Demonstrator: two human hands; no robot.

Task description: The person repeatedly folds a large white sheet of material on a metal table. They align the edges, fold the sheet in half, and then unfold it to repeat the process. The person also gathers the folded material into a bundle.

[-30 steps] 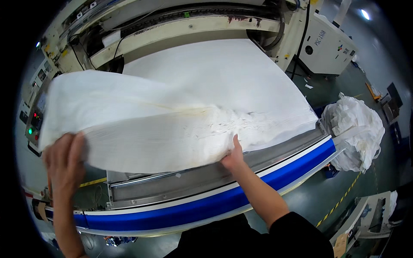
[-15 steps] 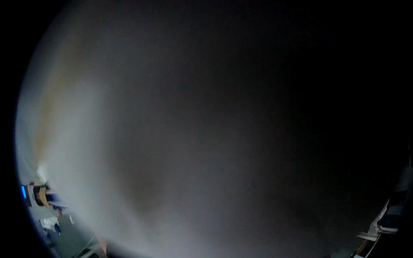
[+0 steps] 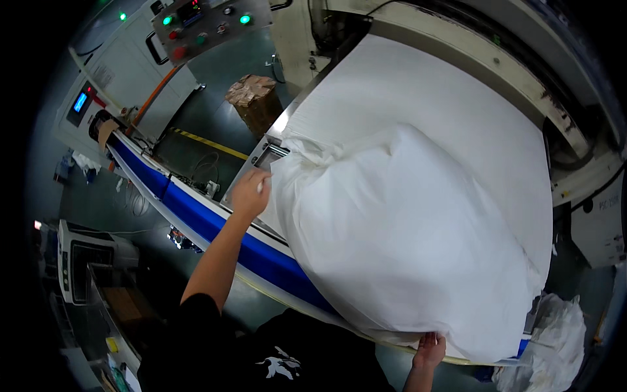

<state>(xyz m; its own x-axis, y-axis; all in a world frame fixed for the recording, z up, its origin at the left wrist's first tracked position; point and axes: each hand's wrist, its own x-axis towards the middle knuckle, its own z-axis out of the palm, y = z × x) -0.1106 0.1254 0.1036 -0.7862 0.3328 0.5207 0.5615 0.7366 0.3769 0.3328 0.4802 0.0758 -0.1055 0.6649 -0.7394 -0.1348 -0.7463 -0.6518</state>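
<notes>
A large, bulging white sack (image 3: 405, 228) lies on the white bed of a machine and hangs over its near edge. Its gathered, twisted end (image 3: 313, 151) points to the left. Close beside that end is my left hand (image 3: 250, 194), slightly blurred, its fingers curled in. A small white bit shows at those fingers, too unclear to name. At the near edge, my right hand (image 3: 429, 351) grips the sack's lower edge, the fingertips partly hidden in its fold.
A control panel (image 3: 209, 29) with lit green buttons hangs at the upper left. On the floor stands a brown wrapped bundle (image 3: 255, 101). A blue-and-white rail (image 3: 196, 206) runs along the machine's near side. Crumpled clear plastic (image 3: 555, 340) lies lower right.
Earlier, a blurred pale surface filled nearly the whole view and hid both hands. Now the sack lies on the machine bed and both hands show beside it.
</notes>
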